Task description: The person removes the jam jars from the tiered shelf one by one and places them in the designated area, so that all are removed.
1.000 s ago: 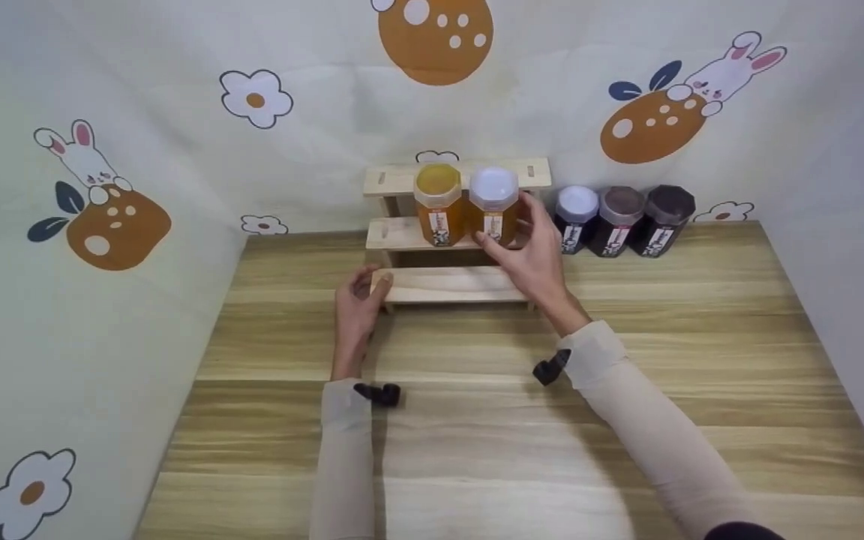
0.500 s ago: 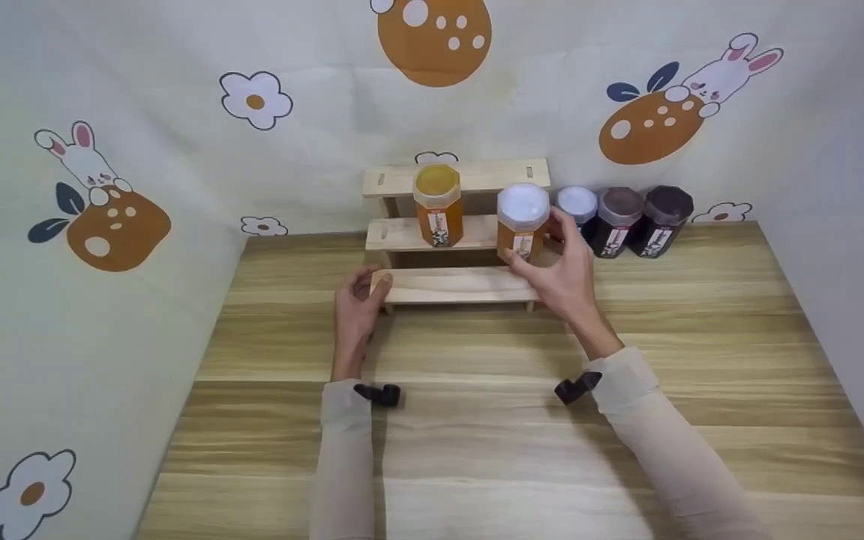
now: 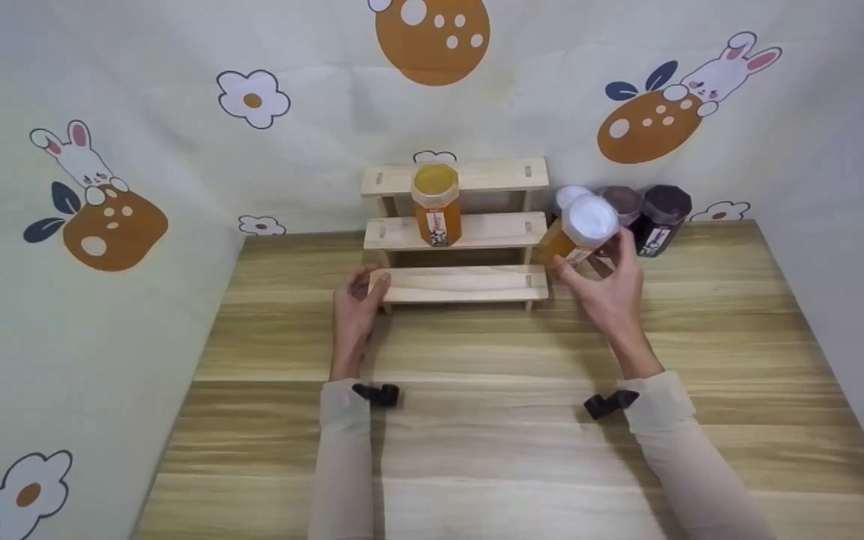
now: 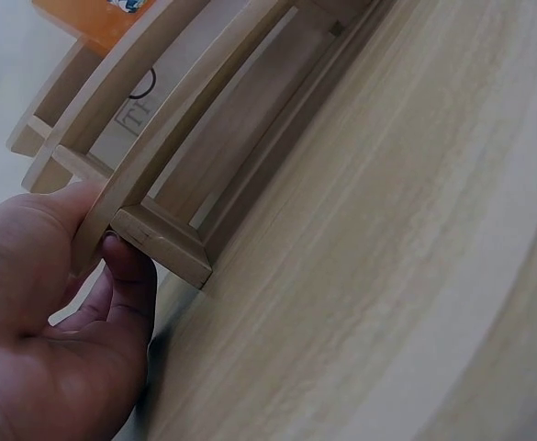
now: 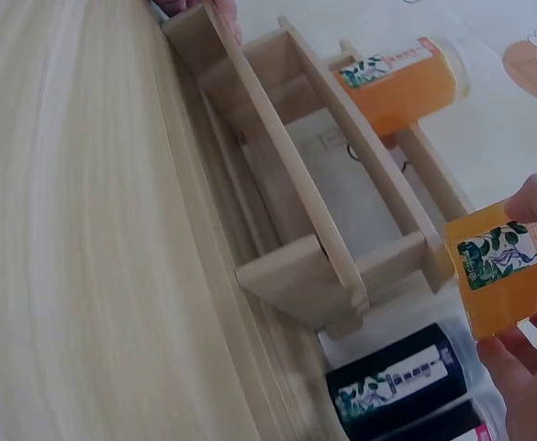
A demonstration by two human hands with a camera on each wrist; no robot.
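A three-step wooden shelf (image 3: 462, 282) stands against the back wall. My left hand (image 3: 355, 306) pinches the left end of its lowest step between thumb and fingers, as the left wrist view also shows. Just off the shelf's right side, my right hand (image 3: 612, 291) grips an orange jar (image 3: 561, 241) with a white lid (image 3: 591, 218), tilted and raised in front of the dark jars. Another orange jar (image 3: 438, 214), with a yellow top, stands upright on the middle step. In the right wrist view the held jar (image 5: 502, 271) has a label with green leaves.
Right of the shelf, several dark jars (image 3: 663, 221) stand in a row by the back wall, partly hidden by the held jar. The wood-grain table (image 3: 477, 420) extends in front. Printed fabric walls (image 3: 327, 45) enclose the back and sides.
My right hand has lifted the white-lidded orange jar off the middle step and carried it right, tilting it. The left hand keeps its hold on the shelf.
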